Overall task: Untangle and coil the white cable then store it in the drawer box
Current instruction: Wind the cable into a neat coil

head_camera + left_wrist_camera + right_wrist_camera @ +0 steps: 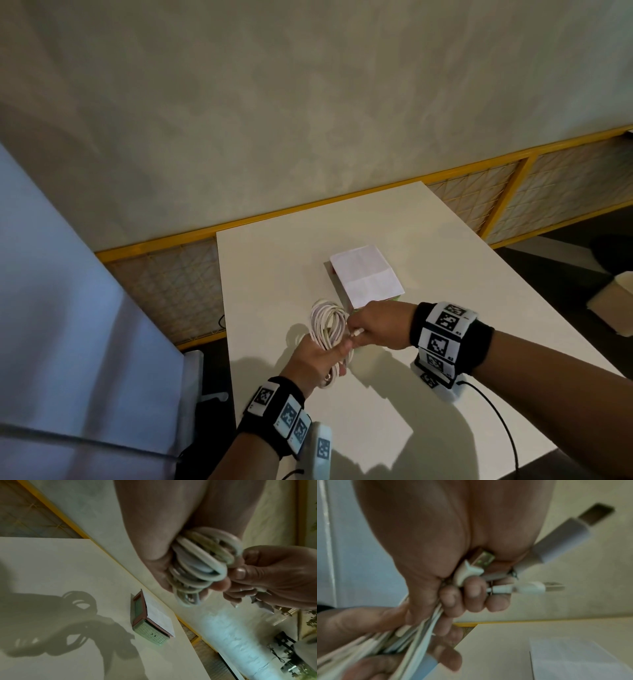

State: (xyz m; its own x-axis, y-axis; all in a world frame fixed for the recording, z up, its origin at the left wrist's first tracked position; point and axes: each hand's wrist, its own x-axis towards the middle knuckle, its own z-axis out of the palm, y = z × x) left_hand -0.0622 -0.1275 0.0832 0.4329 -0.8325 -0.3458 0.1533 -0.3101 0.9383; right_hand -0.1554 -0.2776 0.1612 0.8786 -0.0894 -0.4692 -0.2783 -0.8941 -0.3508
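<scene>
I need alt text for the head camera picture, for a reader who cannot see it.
Two hands hold a coiled white cable above a white table: the left hand grips the loops, the right hand pinches its end. Behind them sits a small drawer box with white paper on top.

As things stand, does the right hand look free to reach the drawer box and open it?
Probably not yet. The right hand grips the connector ends of the white cable, whose coil the left hand holds. The drawer box lies just beyond, nothing between, a paper sheet on top.

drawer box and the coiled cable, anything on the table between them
Nothing: the head view shows bare table between the drawer box and the held cable.
</scene>
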